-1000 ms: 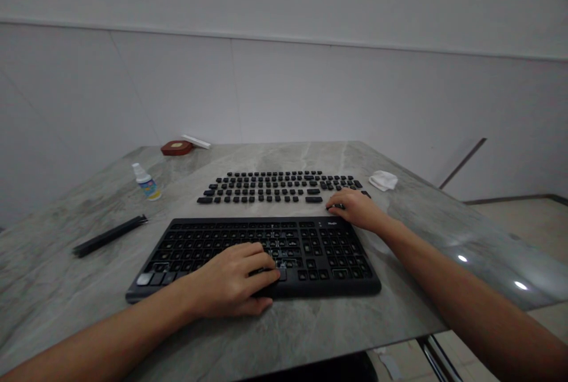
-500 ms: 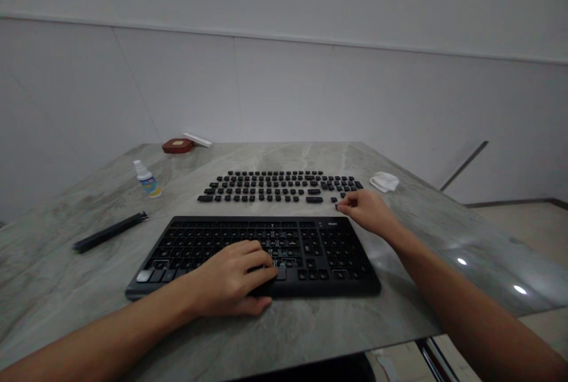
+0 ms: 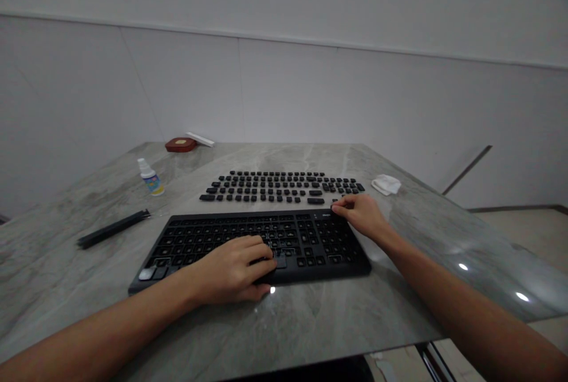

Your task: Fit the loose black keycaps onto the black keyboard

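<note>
Watching remotely, I see the keyboard [image 3: 293, 239] shifted nearer the loose keys [image 3: 271, 198], likely easing reach; left hand [image 3: 235, 268] on it, thumb apart; right hand [image 3: 361, 214] pinched at its far edge, contents unclear.

No text can be read for certain. A small pale logo [image 3: 326, 214] on the keyboard [image 3: 316, 250], near its far right corner, is too blurred to spell out, as is the colored label [image 3: 153, 183] on the white bottle [image 3: 144, 167].
</note>
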Demonstrator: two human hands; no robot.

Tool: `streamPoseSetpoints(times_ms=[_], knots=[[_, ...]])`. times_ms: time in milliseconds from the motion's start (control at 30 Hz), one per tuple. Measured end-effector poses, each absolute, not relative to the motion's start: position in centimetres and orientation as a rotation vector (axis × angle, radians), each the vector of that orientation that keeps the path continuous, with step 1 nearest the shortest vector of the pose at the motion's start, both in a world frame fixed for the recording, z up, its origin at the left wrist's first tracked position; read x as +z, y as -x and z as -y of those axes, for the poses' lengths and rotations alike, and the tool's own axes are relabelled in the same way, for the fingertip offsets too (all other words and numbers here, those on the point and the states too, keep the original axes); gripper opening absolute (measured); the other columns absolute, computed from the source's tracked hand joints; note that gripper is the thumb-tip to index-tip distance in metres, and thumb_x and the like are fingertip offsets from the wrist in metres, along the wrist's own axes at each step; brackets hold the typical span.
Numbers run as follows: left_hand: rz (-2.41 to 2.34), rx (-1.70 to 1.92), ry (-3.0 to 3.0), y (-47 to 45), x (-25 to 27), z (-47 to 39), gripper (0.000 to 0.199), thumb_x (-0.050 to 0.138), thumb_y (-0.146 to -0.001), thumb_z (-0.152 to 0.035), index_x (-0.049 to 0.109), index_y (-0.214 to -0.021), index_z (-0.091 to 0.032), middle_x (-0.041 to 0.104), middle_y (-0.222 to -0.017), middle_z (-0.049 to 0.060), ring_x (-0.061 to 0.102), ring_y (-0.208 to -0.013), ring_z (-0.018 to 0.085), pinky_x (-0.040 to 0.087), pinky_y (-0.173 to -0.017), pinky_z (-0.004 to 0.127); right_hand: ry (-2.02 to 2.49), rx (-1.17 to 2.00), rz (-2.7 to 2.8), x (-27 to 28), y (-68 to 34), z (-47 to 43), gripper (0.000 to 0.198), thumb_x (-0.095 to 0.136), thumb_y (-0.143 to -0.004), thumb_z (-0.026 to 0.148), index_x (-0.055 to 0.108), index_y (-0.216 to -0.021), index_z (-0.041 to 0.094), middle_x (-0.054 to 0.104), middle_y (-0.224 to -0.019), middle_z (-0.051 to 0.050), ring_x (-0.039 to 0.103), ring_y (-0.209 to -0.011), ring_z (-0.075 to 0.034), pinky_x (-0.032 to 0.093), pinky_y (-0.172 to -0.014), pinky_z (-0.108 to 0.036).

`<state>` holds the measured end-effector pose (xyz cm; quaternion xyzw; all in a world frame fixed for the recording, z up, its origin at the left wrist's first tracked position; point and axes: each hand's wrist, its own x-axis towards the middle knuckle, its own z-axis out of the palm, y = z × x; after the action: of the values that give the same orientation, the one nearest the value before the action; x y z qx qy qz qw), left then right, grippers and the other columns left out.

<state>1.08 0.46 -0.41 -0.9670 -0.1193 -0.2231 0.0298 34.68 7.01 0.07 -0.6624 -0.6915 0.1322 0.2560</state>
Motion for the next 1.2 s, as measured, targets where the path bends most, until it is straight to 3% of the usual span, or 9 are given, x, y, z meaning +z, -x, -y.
streamPoseSetpoints(times_ms=[333,533,867,1200], knots=[[0.358,-0.537,3.038,0.3,0.1,-1.2,0.025,0.065,-0.085,-0.021,0.065,-0.109,-0.012,0.069,-0.099,0.011,0.064,-0.085,0.024,0.060,-0.076,0.039,1.654,0.362,1.952,-0.3,-33.5,-6.2,0.013,0.067,-0.079,0.023,0.079,-0.075,0.021,0.078,-0.078,-0.005,0.072,-0.072,-0.022,0.053,-0.070,-0.033],[0.448,-0.539,3.145,0.7,0.3,-1.2,0.043,0.066,-0.086,-0.024,0.059,-0.127,-0.014,0.064,-0.124,0.015,0.063,-0.105,0.029,0.056,-0.091,0.045,1.593,0.313,1.978,-0.3,-32.2,-5.2,0.012,0.067,-0.080,0.018,0.078,-0.077,0.021,0.077,-0.076,-0.005,0.070,-0.072,-0.022,0.053,-0.075,-0.036],[0.521,-0.431,3.151,-0.4,0.6,-0.2,0.044,0.060,-0.088,-0.018,0.056,-0.131,-0.015,0.064,-0.125,0.014,0.061,-0.104,0.029,0.053,-0.090,0.046,1.265,0.328,2.097,-0.2,-31.1,-4.0,0.008,0.065,-0.086,0.021,0.073,-0.082,0.020,0.076,-0.086,-0.005,0.071,-0.080,-0.020,0.054,-0.076,-0.034],[0.702,-0.590,3.105,-0.5,-0.4,0.5,0.039,0.063,-0.087,-0.021,0.059,-0.125,-0.014,0.059,-0.119,0.015,0.059,-0.105,0.028,0.054,-0.089,0.045,0.963,0.330,2.232,-0.1,-30.1,-3.0,0.012,0.061,-0.091,0.022,0.072,-0.090,0.018,0.073,-0.085,-0.006,0.066,-0.076,-0.017,0.053,-0.072,-0.031]])
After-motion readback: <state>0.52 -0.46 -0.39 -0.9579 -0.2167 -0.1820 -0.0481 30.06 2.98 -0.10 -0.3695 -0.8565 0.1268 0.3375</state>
